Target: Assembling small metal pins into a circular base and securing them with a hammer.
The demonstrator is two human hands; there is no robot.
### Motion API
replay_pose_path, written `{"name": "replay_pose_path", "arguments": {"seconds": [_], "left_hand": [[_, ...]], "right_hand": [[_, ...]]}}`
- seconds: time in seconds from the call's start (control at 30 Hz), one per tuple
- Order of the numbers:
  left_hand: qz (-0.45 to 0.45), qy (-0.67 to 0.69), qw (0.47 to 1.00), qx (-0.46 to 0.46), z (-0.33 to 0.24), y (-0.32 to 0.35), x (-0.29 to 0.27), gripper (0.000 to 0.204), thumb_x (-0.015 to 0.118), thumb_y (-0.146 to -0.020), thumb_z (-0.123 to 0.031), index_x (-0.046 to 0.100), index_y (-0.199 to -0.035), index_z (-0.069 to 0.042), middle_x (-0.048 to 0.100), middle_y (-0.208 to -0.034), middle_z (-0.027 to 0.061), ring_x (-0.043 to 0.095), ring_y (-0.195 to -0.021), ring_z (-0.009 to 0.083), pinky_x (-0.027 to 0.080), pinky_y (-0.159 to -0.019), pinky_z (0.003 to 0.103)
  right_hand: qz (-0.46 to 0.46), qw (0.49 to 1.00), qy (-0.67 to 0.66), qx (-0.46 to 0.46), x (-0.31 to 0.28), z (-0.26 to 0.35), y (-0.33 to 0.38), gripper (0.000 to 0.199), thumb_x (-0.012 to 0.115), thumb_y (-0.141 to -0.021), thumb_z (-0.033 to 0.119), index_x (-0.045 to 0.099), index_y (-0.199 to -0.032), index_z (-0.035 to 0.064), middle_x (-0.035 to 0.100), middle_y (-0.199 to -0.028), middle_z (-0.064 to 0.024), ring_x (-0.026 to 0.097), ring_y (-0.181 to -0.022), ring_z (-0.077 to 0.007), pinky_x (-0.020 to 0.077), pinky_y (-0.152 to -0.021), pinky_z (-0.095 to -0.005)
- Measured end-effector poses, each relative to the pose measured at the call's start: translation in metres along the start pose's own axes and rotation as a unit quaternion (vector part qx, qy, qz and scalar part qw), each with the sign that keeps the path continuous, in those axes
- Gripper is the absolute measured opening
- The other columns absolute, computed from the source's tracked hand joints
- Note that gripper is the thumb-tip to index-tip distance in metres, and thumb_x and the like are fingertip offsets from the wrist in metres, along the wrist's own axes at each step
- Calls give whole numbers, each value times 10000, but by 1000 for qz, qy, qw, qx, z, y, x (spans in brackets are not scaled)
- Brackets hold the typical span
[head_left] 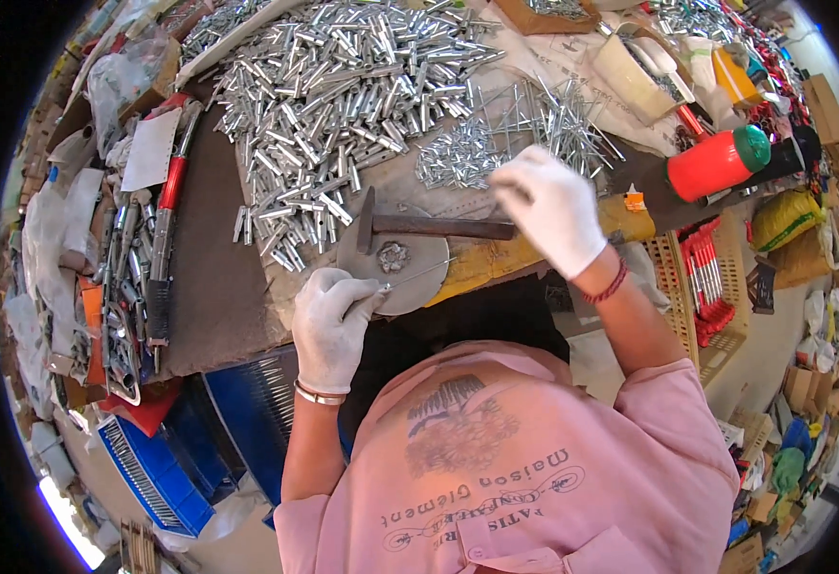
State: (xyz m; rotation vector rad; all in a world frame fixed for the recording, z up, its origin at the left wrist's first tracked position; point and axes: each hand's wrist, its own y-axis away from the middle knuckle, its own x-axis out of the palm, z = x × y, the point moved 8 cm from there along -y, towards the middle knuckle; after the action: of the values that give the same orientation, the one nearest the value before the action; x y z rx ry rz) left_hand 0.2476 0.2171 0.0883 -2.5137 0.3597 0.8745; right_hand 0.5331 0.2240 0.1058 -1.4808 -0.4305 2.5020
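Observation:
My left hand [331, 328], in a white glove, pinches a thin metal rod [425, 275] at the table's near edge. The rod points right, over a round grey metal plate [410, 298]. A hammer [438, 227] with a wooden handle lies across the plate's far side. Just below its handle sits a flower-shaped metal piece [393, 255]. My right hand [555, 210], also gloved, is raised beside a heap of small metal parts [458, 155]. Its fingers are curled together and slightly blurred; anything between them is hidden. Long thin rods [565, 120] lie just beyond it.
A large pile of silvery metal tubes [343, 105] covers the table's far middle. Tools with red and black grips [172, 182] lie at left. To the right are a red bottle with a green cap [718, 163] and a yellow crate [726, 335]. Blue bins [156, 478] stand below left.

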Motion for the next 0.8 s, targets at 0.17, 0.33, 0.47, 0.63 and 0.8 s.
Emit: {"name": "replay_pose_path", "arguments": {"seconds": [0.17,0.33,0.47,0.63,0.8], "left_hand": [[2,-1,1000,10,3,-1,2,173,872,-768,-34,770,-904,-68,665,-877,111,665,-839,320,528,-737,414],[-4,2,1000,3,5,1,3,171,879,-772,-54,770,-903,-70,666,-868,108,666,-838,317,528,-737,414],[-2,1,1000,26,1,3,3,224,891,-762,-1,762,-937,-55,667,-898,121,670,-822,298,523,-714,388],[-9,11,1000,6,1,4,1,169,877,-769,-40,771,-898,-68,665,-859,105,666,-831,313,528,-735,407],[-12,-3,1000,11,4,0,1,157,869,-774,-47,777,-895,-84,667,-862,105,669,-830,320,528,-735,411]], "right_hand": [[33,996,83,25,5,-51,-7,58,755,-914,158,778,-966,147,688,-987,-55,725,-887,-294,578,-758,-391],[57,991,103,65,11,-49,-7,63,743,-927,184,775,-964,144,675,-990,-60,720,-892,-301,575,-781,-408],[60,989,97,90,15,-48,-5,81,759,-918,200,758,-950,126,672,-980,-70,719,-889,-304,571,-779,-411],[49,991,58,107,17,-55,-4,104,782,-895,179,728,-925,96,669,-956,-79,715,-871,-295,563,-770,-401],[98,988,-51,112,15,-34,-7,115,762,-893,209,712,-931,112,695,-1018,-90,718,-915,-319,581,-807,-422]]}}
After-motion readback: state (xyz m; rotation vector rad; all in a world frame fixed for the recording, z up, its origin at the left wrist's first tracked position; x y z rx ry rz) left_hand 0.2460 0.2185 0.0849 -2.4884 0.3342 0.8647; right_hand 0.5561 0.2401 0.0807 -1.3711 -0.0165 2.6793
